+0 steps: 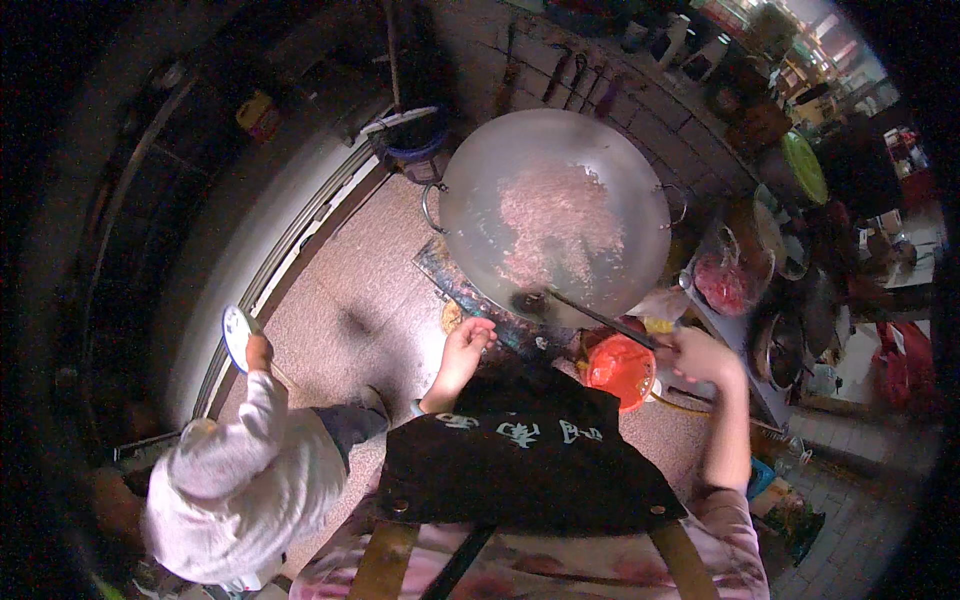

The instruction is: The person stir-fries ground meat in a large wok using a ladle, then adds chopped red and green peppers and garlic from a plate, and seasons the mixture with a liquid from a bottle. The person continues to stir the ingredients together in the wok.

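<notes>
A large metal wok (pixel 472 262) with two loop handles is before me. Pinkish food in small bits, like minced meat (pixel 555 214), is spread across its middle. My right hand (pixel 701 356) grips the dark handle of a long-handled ladle or turner (pixel 600 321); its dark head lies inside the wok's near rim, at the edge of the food. My left hand (pixel 466 349) hangs near the wok's stained stand (pixel 487 304), fingers curled together and nothing visible in them. An orange plastic bucket (pixel 622 367) is below my right forearm's side, left of that hand.
At left, another person (pixel 247 487) in a light top holds a blue-rimmed plate (pixel 238 337). Right of the wok, a clear bag of red food (pixel 721 281) rests on a low surface. Utensils (pixel 577 75) hang along the tiled wall. A dark bucket (pixel 420 150) stands beside the wok.
</notes>
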{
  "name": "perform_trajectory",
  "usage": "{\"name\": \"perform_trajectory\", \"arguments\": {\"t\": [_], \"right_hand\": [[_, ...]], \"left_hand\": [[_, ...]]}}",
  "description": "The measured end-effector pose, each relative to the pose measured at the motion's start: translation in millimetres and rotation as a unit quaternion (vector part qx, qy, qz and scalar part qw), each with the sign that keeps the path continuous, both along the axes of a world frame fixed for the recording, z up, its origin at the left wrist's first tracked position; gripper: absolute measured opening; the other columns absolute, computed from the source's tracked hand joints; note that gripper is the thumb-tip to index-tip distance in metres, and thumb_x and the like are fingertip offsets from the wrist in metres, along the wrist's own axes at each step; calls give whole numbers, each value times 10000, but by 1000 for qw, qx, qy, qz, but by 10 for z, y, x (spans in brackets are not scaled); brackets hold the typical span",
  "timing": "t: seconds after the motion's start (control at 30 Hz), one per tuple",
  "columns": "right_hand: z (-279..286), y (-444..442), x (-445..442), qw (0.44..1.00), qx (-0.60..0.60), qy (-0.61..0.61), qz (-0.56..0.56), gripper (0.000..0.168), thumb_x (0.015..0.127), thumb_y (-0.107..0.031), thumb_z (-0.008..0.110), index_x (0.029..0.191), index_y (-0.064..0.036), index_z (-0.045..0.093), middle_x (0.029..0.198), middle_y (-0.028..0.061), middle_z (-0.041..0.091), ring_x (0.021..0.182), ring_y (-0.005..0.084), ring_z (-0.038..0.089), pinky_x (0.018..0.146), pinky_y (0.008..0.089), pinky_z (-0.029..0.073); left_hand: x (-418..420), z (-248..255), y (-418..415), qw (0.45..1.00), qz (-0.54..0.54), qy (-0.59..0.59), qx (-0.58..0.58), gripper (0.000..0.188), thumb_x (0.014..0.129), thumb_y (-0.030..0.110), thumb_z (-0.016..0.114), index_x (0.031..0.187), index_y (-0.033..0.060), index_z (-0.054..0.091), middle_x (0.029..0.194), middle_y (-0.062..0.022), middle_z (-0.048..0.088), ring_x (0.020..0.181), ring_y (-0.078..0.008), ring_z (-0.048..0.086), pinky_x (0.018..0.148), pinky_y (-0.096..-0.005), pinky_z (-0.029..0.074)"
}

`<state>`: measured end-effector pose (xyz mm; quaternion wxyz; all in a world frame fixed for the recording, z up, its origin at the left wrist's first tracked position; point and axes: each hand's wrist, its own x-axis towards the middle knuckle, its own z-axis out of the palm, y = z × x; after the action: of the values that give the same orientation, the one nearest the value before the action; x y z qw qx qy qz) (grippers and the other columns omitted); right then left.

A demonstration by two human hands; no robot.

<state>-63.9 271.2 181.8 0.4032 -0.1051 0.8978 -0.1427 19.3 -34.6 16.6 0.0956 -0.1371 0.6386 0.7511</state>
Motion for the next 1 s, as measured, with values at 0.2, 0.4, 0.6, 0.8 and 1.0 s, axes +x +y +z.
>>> {"name": "perform_trajectory", "arguments": {"t": [0.2,0.4,0.6,0.8,1.0], "right_hand": [[-615,-385,-153,984,-39,171,13,313,684,-28,400,983,-9,493,788,243,535,771,359,525,678,394,411],[-459,-20,130,990,70,94,79,302,706,-47,393,998,-16,463,760,238,529,794,351,509,696,409,397],[-1389,-671,-284,970,35,238,-24,257,730,-88,389,967,-20,461,729,222,538,706,373,522,635,438,411],[-343,-24,291,975,151,163,-2,210,687,-133,486,878,-55,524,754,212,535,727,348,522,639,421,410],[-1048,-378,14,961,142,236,-17,252,756,-94,345,971,-12,446,731,229,537,698,364,528,585,436,421]], "left_hand": [[-48,-16,-4,1000,2,1,4,125,789,70,419,872,8,490,724,-33,532,644,-76,470,622,-188,385],[36,-106,-71,1000,16,-1,21,129,793,57,412,885,0,482,728,-25,527,641,-72,458,614,-183,380],[-25,-118,-58,1000,14,9,26,127,791,47,411,888,11,485,725,-22,520,642,-67,455,611,-179,376],[95,-219,-185,999,47,-8,14,131,791,26,399,890,8,482,731,-25,516,647,-71,458,602,-177,375],[-22,-189,-182,999,39,-12,35,129,795,36,402,890,0,481,728,-26,515,646,-68,454,611,-174,371]]}}
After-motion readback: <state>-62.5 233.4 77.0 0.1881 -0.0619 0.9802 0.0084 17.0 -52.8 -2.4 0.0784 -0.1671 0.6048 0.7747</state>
